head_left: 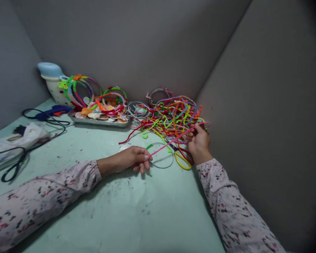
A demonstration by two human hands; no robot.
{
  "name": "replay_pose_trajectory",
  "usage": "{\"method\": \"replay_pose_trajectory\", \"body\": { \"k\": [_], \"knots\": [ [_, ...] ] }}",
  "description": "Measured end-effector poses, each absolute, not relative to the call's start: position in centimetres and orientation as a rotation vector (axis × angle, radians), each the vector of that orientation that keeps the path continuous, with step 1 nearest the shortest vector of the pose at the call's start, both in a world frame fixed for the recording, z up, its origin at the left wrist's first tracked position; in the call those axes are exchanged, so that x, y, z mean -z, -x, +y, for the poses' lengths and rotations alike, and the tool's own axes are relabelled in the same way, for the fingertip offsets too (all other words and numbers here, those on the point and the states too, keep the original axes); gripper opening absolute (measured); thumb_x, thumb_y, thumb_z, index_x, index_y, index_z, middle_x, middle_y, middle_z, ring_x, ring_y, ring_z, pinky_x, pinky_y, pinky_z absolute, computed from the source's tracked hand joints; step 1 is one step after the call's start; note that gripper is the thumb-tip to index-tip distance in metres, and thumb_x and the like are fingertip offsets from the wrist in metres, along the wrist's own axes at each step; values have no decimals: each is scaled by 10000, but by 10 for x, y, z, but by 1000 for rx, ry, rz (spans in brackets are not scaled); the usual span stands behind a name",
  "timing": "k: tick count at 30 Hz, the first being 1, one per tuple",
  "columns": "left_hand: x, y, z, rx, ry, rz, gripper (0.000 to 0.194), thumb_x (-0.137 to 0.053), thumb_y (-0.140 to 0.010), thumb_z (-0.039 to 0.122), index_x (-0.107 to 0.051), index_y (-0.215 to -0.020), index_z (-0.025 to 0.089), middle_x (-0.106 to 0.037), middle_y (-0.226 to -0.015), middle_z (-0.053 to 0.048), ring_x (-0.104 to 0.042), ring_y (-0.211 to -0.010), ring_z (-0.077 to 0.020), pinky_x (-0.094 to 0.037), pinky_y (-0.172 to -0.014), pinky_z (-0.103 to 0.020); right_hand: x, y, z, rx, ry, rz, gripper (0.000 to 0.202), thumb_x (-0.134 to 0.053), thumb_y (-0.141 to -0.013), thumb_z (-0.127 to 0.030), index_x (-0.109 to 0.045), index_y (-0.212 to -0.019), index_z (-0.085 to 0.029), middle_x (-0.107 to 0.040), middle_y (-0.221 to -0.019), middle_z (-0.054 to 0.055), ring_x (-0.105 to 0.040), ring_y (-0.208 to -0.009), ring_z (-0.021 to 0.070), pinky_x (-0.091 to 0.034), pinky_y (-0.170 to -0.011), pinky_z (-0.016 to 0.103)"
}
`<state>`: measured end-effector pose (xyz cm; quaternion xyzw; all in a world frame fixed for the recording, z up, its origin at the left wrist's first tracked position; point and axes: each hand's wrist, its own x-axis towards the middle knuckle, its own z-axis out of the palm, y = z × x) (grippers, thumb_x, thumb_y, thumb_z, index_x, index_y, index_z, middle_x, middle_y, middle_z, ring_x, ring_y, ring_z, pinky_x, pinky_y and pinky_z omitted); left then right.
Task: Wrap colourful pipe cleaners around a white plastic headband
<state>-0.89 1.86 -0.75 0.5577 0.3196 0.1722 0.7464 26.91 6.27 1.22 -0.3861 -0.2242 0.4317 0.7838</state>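
Note:
A bright pink pipe cleaner (168, 144) is stretched straight between my two hands. My left hand (137, 158) pinches its near end between thumb and fingertips. Further right, my right hand (199, 140) grips it close to the other end, and a short tip sticks out past the fingers. Beneath the strand lies a thin grey wire hoop (161, 167) with bits of green on it. Scissors with one yellow and one red handle loop (183, 163) rest beside my right wrist. A tangled heap of multicoloured pipe cleaners (171, 116) lies just behind my right hand.
A metal tray (100, 123) holds felt-like discs and wrapped headbands (79, 91). Coiled wire hoops (138, 109) sit beside it. At left are a blue-lidded container (54, 82), a blue tool (52, 111), a black cord (21, 165) and a plastic bag (28, 138). Grey walls enclose the table.

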Motion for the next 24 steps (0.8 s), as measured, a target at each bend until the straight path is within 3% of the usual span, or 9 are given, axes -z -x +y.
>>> {"method": "replay_pose_trajectory", "body": {
  "k": [7, 15, 24],
  "knots": [
    [9, 10, 19, -360, -1206, 722, 265, -621, -840, 380, -562, -815, 123, -707, -746, -53, -583, -469, -62, -316, -385, -163, -16, -270, 63, -917, 899, -508, 191, -668, -796, -302, -549, -707, -182, -503, -511, -94, -393, -350, 20, -312, -306, 117],
    [9, 13, 19, -323, -1202, 748, 297, -591, -853, 417, -524, -750, 147, -658, -595, -7, -523, -392, -57, -281, -362, -173, -17, -292, 67, -853, 907, -513, 154, -666, -801, -262, -564, -722, -177, -475, -510, -101, -385, -352, 5, -297, -305, 95],
    [7, 14, 17, -270, -1263, 719, 342, -567, -848, 455, -513, -707, 148, -643, -573, -18, -514, -388, -72, -284, -368, -185, -13, -304, 70, -830, 919, -441, 193, -594, -857, -262, -549, -694, -168, -451, -491, -103, -361, -329, 6, -278, -296, 104]
  ]
}}
